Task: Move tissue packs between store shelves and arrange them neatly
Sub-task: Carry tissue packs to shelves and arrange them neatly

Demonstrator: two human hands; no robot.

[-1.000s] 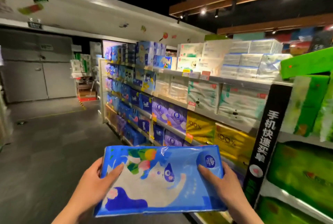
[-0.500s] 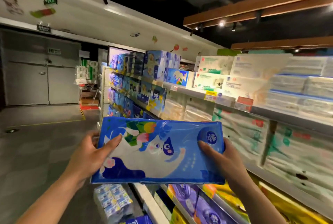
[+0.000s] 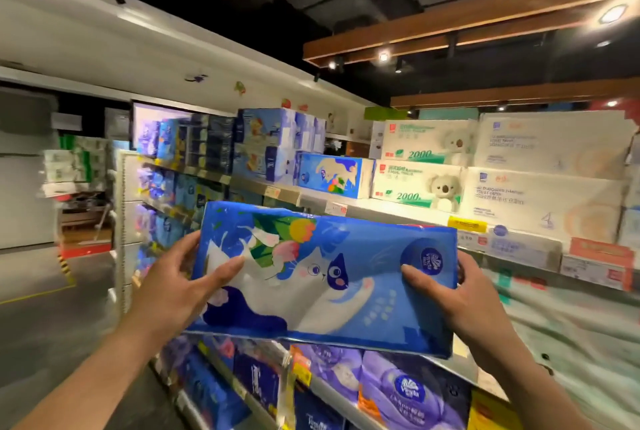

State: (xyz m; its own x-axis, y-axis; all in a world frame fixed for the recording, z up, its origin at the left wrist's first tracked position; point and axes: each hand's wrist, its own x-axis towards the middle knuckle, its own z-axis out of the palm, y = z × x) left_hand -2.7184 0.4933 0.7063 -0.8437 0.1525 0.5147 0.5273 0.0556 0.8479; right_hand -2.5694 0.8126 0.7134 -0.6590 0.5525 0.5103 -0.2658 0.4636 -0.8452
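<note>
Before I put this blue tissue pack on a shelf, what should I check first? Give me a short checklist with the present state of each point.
1. Grip of the left hand on the left end of the tissue pack: ok.
2. Grip of the right hand on its right end: ok.
3. No tear on its visible face: ok.
4. A matching pack found on the top shelf, beside the koala boxes: ok.
5. Free room above that matching pack: ok, it seems.
6. Shelf space directly behind the held pack: cannot tell, hidden.
</note>
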